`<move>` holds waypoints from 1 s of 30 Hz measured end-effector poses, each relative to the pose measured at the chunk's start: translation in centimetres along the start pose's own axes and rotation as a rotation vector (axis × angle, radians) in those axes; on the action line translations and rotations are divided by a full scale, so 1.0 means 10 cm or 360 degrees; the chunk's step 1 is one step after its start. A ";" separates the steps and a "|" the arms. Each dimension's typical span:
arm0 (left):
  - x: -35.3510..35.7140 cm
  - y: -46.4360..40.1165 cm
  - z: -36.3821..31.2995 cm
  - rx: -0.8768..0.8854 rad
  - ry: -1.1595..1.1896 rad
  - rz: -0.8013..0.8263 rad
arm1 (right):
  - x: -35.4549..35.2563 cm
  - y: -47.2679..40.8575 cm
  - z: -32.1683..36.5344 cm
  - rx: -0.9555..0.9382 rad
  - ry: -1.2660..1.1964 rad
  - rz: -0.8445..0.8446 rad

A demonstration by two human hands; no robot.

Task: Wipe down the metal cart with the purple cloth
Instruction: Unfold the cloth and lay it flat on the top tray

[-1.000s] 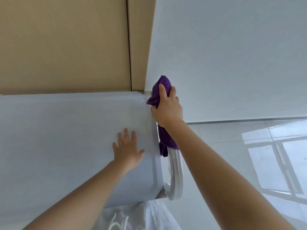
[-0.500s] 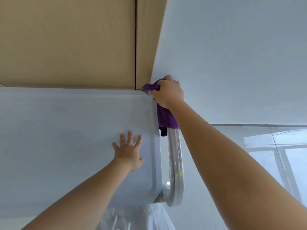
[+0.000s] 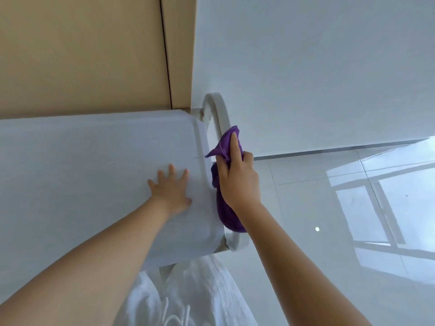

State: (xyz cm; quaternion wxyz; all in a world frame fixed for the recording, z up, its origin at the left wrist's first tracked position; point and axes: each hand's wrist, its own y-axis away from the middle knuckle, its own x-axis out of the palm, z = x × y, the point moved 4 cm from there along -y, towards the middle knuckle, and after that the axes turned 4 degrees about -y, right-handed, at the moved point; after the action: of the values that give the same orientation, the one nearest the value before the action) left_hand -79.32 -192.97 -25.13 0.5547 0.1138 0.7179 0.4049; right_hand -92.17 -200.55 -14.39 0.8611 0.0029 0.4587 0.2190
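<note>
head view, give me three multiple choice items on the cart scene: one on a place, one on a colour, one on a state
1. Where does the left hand lie?
A. flat on the cart top
B. on the handle
C. on the floor

2. What colour is the cloth?
A. yellow
B. purple
C. green

3. What is the right hand doing?
A. hanging with nothing in it
B. pressing the wall
C. gripping the cloth against the handle

Answers:
1 A, its fingers are spread on the pale top near the right edge.
2 B, the bunched fabric is plainly purple.
3 C, its fingers curl round the cloth, which wraps the handle's bar at the cart's right end.
</note>
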 end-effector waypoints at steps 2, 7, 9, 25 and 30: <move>0.02 0.00 0.01 0.0004 0.0018 -0.0002 | 0.00 0.27 -0.14 0.0142 -0.0146 -0.0030; 0.09 0.10 -0.01 0.0032 -0.0041 -0.0062 | 0.03 0.64 -0.32 0.0303 -0.0631 -0.0249; 0.18 0.22 -0.07 0.0103 -0.0050 -0.0140 | 0.03 0.70 -0.36 0.0270 -0.0698 -0.0348; 1.05 1.07 -0.38 0.0321 0.0089 -0.0409 | 0.65 1.14 -0.96 0.0841 -0.1556 -0.0051; 1.04 1.07 -0.38 0.0281 0.0048 -0.0221 | 0.54 1.18 -0.84 0.0979 -0.1550 -0.0073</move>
State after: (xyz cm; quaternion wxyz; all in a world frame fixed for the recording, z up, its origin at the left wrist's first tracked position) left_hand -89.48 -181.43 -24.65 0.5583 0.1060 0.7652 0.3025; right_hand -100.61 -189.45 -21.10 0.9371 0.3438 0.0519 0.0301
